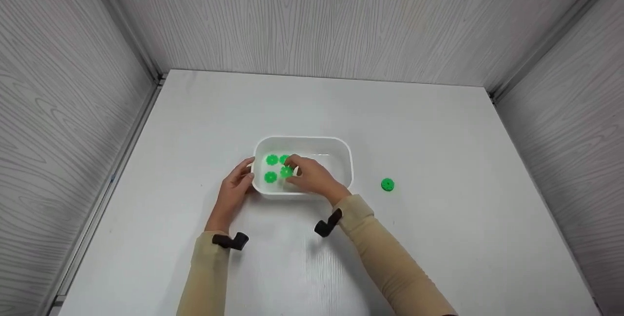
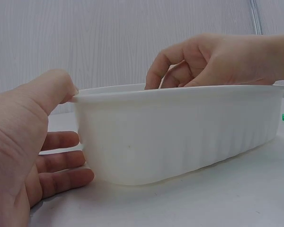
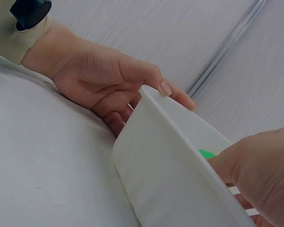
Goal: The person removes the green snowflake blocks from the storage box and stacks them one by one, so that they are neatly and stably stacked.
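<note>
A white plastic tub (image 1: pixel 336 141) stands on the table, with several green flower-shaped discs (image 1: pixel 271 177) on the left of its floor. My left hand (image 1: pixel 233 193) steadies the tub's left end. Its thumb touches the rim and its other fingers lie against the outside wall, as the left wrist view shows. Reaching over the near rim, my right hand (image 1: pixel 312 175) has thumb and fingertips about one green disc (image 1: pixel 286 172), pinching it inside the tub. In both wrist views the tub wall (image 2: pixel 180 127) hides those fingertips.
To the right of the tub, a separate green disc (image 1: pixel 387 184) sits on the white table (image 1: pixel 438 238); it looks thicker, perhaps stacked. Grey wood-grain panels (image 1: pixel 312 23) enclose the table at the back and sides. Each wrist carries a black camera mount (image 1: pixel 231 241).
</note>
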Demonstrator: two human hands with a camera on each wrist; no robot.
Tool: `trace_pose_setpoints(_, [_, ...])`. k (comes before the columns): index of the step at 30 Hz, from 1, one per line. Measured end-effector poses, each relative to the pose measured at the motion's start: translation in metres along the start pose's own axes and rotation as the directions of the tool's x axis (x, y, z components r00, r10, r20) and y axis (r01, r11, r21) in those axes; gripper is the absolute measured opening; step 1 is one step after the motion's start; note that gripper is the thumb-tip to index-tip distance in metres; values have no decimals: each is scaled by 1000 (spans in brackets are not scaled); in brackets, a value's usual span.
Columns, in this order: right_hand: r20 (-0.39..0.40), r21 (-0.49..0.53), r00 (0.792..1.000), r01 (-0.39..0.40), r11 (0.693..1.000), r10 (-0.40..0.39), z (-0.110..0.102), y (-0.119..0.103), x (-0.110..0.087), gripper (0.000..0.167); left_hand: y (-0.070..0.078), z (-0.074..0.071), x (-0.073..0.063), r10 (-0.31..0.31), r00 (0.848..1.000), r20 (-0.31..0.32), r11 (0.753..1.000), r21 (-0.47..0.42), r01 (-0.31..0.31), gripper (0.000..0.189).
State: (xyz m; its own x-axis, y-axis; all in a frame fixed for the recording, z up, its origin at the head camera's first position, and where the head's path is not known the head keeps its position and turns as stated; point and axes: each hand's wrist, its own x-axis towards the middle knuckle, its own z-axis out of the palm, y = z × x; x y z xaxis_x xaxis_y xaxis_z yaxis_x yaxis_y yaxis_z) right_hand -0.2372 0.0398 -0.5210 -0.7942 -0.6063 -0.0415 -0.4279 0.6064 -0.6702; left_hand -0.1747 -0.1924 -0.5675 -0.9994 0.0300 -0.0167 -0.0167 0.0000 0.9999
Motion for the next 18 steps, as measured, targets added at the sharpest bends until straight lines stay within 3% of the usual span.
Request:
trace_pose_setpoints(4, [-12, -5, 1000, 1, 1000, -1, -4, -1, -5, 35, 3, 0, -1, 10, 1000, 6, 1000, -12, -10, 44])
trace_pose_setpoints(10, [-59, 6, 998, 1, 1000, 0, -8, 2, -14, 36, -7, 1, 2, 13, 1000, 2, 999, -35, -13, 46])
trace_pose_setpoints(18, [-140, 48, 989, 49, 998, -42, -12, 5, -29, 34, -10, 1, 3, 25, 999, -31, 1000, 16, -25, 45])
